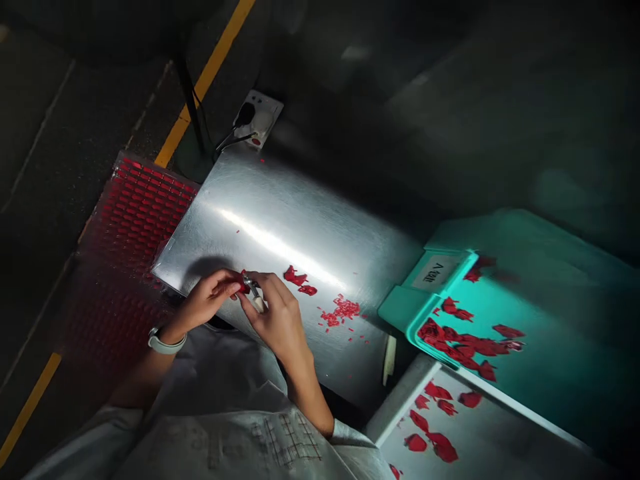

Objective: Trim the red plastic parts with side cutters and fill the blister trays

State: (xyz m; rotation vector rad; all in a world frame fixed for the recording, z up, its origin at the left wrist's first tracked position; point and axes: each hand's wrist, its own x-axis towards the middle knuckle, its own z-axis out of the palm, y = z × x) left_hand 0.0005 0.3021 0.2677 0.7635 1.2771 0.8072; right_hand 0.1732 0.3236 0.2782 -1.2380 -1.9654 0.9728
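Between left hand [203, 303], right hand [275, 320] — red piece [243, 283]

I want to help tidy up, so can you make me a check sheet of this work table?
surface: brushed-metal table, shiny, with small red specks.
job's things: red scraps on the table; more in a teal tray and a white tray.
hands: left hand pinches a red piece; right hand holds a small metal tool with a white handle.
clutter: pale strip at the table's edge.
cables: black cable plugged into a white socket.
surroundings: red perforated mat, yellow floor line.
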